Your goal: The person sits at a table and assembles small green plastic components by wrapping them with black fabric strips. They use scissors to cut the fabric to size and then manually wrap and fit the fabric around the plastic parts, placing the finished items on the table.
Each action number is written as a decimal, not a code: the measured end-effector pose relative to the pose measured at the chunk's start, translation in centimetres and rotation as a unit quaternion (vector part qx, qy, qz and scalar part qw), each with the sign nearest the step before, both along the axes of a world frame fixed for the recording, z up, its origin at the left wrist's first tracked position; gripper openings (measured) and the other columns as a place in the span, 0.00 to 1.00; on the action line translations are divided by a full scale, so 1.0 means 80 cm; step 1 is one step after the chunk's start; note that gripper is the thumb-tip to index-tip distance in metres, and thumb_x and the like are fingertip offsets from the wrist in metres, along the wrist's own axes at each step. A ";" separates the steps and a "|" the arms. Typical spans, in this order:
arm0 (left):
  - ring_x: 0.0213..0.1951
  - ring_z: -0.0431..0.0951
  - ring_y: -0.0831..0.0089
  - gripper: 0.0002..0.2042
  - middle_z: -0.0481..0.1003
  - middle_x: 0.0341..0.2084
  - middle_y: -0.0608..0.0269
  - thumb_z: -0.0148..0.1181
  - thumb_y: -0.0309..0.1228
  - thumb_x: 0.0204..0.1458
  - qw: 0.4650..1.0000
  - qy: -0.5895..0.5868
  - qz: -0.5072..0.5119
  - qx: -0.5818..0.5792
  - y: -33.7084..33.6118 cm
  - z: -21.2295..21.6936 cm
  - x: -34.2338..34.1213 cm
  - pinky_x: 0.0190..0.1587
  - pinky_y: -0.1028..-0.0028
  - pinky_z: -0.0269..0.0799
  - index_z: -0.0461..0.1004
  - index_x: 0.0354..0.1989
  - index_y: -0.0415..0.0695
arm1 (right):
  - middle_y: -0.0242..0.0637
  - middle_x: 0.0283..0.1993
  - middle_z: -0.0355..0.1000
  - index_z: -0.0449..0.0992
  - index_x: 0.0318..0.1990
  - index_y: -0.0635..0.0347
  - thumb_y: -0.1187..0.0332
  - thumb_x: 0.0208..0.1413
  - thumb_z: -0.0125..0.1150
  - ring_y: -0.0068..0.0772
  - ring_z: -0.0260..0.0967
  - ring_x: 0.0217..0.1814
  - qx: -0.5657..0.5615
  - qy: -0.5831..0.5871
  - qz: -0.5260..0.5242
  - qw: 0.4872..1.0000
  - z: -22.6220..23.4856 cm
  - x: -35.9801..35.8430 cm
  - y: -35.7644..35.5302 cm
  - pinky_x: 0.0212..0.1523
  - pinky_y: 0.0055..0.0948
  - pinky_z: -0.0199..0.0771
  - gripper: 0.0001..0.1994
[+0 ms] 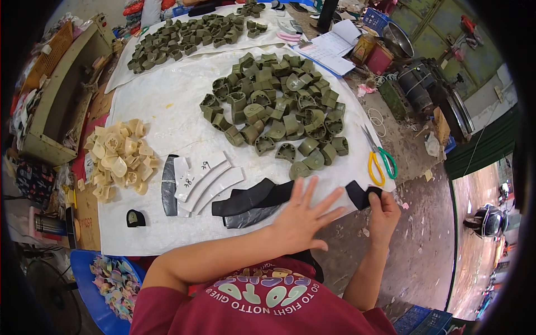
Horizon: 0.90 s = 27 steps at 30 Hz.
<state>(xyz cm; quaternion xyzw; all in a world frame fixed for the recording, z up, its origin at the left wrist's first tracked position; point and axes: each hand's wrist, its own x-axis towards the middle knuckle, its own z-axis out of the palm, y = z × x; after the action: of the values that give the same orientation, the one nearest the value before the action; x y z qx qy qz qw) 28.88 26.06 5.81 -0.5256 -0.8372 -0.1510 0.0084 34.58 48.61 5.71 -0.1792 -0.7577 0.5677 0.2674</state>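
My left hand (298, 220) is stretched over the near edge of the white-covered table, palm down, fingers spread wide and holding nothing. Beside it lie curved black strips (248, 200), partly hidden behind the fingers. At the table's right corner my right hand (384, 219) pinches a small curved black piece (358, 194) between thumb and fingers. Olive-green moulded pieces, shaped like shoe heels, form a big heap (279, 106) beyond my hands. A single green heel in a black cover (135, 218) sits at the near left. Curved white strips (209, 178) with handwriting rest near the middle.
Green- and yellow-handled scissors (381, 162) lie along the right edge. Cream moulded pieces (120, 159) are piled at left; a second green heap (190, 39) is at the back. Open papers (329, 47) lie back right. A blue tub (84, 279) of coloured scraps stands below left.
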 end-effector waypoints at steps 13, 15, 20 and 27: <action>0.64 0.48 0.29 0.28 0.43 0.71 0.59 0.43 0.46 0.57 0.912 0.263 -0.089 -0.302 0.084 -0.059 0.065 0.63 0.33 0.31 0.55 0.68 0.58 | 0.26 0.31 0.73 0.77 0.37 0.65 0.74 0.55 0.61 0.13 0.66 0.31 -0.040 -0.042 -0.111 0.992 -0.031 0.080 0.061 0.34 0.15 0.66 0.05; 0.64 0.49 0.29 0.29 0.45 0.70 0.59 0.45 0.46 0.57 0.927 0.206 -0.123 -0.288 0.083 -0.046 0.076 0.62 0.32 0.32 0.56 0.68 0.57 | 0.26 0.31 0.73 0.77 0.37 0.66 0.74 0.55 0.61 0.14 0.66 0.31 -0.024 -0.030 -0.108 0.993 -0.031 0.078 0.060 0.34 0.16 0.66 0.05; 0.62 0.52 0.27 0.35 0.46 0.69 0.56 0.56 0.52 0.50 0.965 0.063 -0.218 -0.135 0.089 -0.014 0.099 0.60 0.30 0.37 0.58 0.66 0.54 | 0.26 0.31 0.73 0.77 0.37 0.66 0.73 0.56 0.61 0.14 0.66 0.30 -0.021 0.000 -0.126 0.992 -0.020 0.093 0.069 0.34 0.17 0.66 0.05; 0.63 0.48 0.27 0.41 0.43 0.70 0.55 0.59 0.57 0.45 0.974 0.057 -0.162 -0.148 0.136 -0.020 0.025 0.62 0.34 0.40 0.53 0.69 0.58 | 0.26 0.31 0.73 0.77 0.37 0.66 0.73 0.56 0.61 0.14 0.66 0.30 -0.026 -0.009 -0.160 0.987 -0.019 0.118 0.090 0.33 0.16 0.66 0.05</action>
<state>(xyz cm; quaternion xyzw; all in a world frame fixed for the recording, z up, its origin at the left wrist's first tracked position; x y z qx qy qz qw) 30.90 36.92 4.24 -0.6577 -0.7519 0.0052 -0.0460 43.99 55.78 4.22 -0.3103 -0.7063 0.5355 0.3436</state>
